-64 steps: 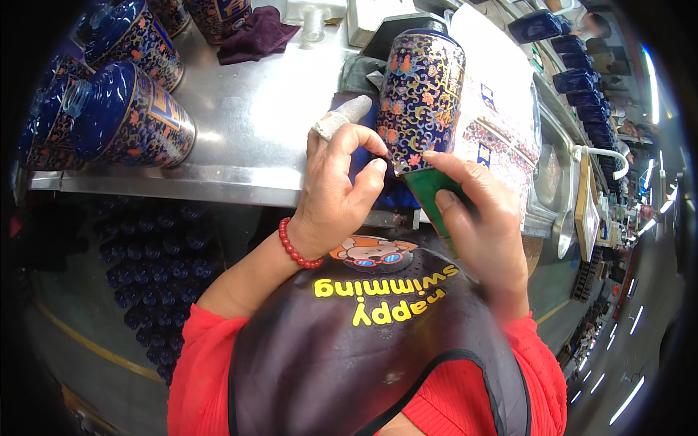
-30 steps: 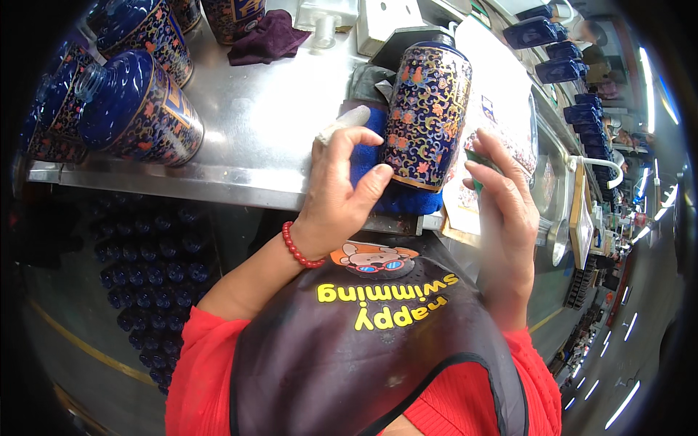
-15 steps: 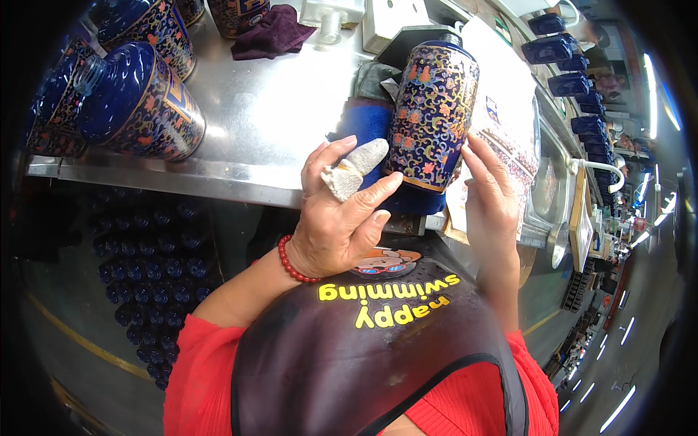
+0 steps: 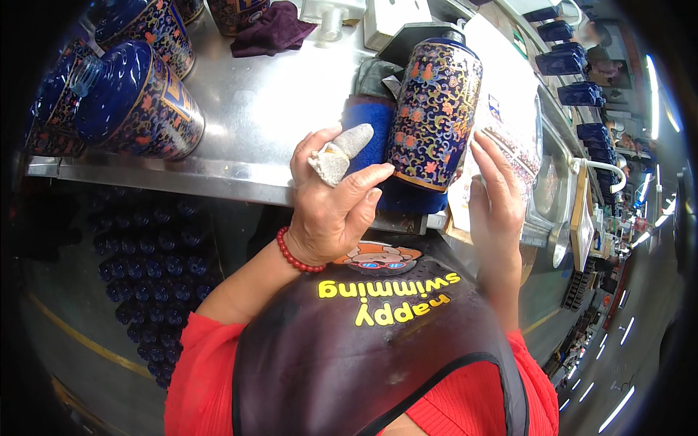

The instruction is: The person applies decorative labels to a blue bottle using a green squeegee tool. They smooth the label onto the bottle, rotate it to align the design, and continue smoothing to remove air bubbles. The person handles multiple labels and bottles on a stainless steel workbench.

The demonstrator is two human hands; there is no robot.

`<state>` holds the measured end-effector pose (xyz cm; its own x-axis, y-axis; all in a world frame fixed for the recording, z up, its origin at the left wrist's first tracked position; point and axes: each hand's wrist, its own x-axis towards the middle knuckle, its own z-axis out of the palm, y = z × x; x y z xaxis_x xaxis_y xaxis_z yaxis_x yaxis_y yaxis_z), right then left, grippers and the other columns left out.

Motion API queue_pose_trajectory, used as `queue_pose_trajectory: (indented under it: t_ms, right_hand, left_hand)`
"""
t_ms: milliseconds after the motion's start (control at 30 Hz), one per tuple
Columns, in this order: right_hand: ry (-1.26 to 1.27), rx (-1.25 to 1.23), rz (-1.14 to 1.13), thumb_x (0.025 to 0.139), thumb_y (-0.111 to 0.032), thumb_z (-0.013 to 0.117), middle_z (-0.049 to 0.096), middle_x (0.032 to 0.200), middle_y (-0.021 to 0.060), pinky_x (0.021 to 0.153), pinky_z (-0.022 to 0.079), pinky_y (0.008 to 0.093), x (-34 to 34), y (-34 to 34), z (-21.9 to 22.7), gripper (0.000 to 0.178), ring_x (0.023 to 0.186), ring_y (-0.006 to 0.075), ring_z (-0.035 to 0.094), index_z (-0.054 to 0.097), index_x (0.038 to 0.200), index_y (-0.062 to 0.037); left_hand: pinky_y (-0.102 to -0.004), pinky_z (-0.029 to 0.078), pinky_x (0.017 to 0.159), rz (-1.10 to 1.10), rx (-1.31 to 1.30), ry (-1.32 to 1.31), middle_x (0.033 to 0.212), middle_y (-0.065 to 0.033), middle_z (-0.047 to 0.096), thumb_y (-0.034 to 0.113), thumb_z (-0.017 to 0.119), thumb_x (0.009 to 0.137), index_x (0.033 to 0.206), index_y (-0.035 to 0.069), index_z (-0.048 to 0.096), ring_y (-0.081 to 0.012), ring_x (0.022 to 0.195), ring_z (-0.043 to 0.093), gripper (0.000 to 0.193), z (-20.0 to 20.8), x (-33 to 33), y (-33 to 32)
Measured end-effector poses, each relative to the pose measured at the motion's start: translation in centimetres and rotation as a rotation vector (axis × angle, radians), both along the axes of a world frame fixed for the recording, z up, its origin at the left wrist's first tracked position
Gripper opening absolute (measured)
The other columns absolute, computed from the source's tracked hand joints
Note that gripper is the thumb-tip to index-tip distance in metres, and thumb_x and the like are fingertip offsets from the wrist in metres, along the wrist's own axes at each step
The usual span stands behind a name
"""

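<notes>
A dark blue bottle (image 4: pixel 435 116) with a colourful floral pattern lies tilted on a blue padded rest (image 4: pixel 369 120), its neck pointing away from me. At its lower left is my left hand (image 4: pixel 327 200), fingers spread; the index fingertip is at the bottle's edge, and I cannot tell if it touches. A pale cloth finger cover (image 4: pixel 345 154) sits on one finger of that hand. My right hand (image 4: pixel 498 196) is beside the bottle's lower right, its fingers stretched out and slightly apart from the glass. Neither hand grips anything.
Several similar bottles (image 4: pixel 138 102) stand at the left of the metal table (image 4: pixel 240 171). A purple cloth (image 4: pixel 273 30) and a clear bottle-shaped piece (image 4: pixel 331 22) lie at the back. White printed sheets (image 4: pixel 502 109) are on the right. Many blue bottles (image 4: pixel 156 269) stand below at left.
My left hand has drawn slightly left and back from the bottle. My right hand has shifted slightly right, away from its side. The bottle has stayed nearly in place.
</notes>
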<state>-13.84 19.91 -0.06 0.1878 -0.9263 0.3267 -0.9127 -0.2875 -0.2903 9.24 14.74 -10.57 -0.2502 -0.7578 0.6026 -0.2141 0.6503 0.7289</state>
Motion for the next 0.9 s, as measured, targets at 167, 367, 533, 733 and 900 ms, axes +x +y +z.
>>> queue_pose_trajectory:
  t_ms: [167,367,533,733,900]
  right_hand:
    - [0.003,-0.011,0.006,0.085,0.015,0.055,0.059,0.137,0.0237,0.104,0.047,0.0422,-0.1,-0.1,-0.1,0.05,0.124,0.0389,0.059,0.061,0.133,0.0015]
    - [0.001,-0.013,0.001,0.085,0.015,0.057,0.06,0.136,0.0232,0.102,0.048,0.0423,-0.1,0.0,0.0,0.049,0.123,0.0386,0.06,0.062,0.133,0.0005]
    - [-0.015,-0.014,-0.009,0.085,0.015,0.058,0.06,0.136,0.0229,0.101,0.049,0.042,-0.1,0.1,-0.1,0.05,0.123,0.0383,0.06,0.062,0.132,0.0]
    - [-0.019,-0.014,-0.012,0.085,0.015,0.058,0.06,0.136,0.0226,0.101,0.049,0.0419,-0.2,0.1,0.0,0.05,0.123,0.0383,0.06,0.062,0.132,-0.0002]
    - [-0.02,-0.01,-0.011,0.083,0.015,0.058,0.06,0.136,0.0225,0.101,0.049,0.0421,-0.1,0.1,-0.1,0.051,0.123,0.0382,0.06,0.062,0.132,-0.0005]
  left_hand:
    - [-0.05,0.03,0.112,0.025,0.012,-0.076,0.129,-0.0218,0.063,0.02,0.07,0.087,0.097,0.011,0.07,-0.0426,0.134,0.041,0.014,0.8,0.0,-2.0]
    - [-0.0497,0.027,0.114,-0.093,-0.108,-0.245,0.131,-0.0202,0.063,0.028,0.071,0.09,0.089,0.011,0.07,-0.0421,0.138,0.037,0.018,2.1,0.6,-4.5]
    - [-0.051,0.025,0.115,-0.158,-0.141,-0.282,0.126,-0.0201,0.061,0.031,0.07,0.091,0.086,0.011,0.07,-0.0409,0.139,0.036,0.021,2.4,0.5,-5.4]
    - [-0.0544,0.023,0.115,-0.22,-0.168,-0.257,0.11,-0.0174,0.061,0.032,0.071,0.089,0.084,0.014,0.068,-0.0383,0.137,0.036,0.019,2.1,0.3,-6.4]
    - [-0.0536,0.023,0.115,-0.244,-0.16,-0.227,0.112,-0.0156,0.062,0.032,0.07,0.09,0.085,0.014,0.068,-0.0382,0.137,0.036,0.019,2.1,0.2,-6.7]
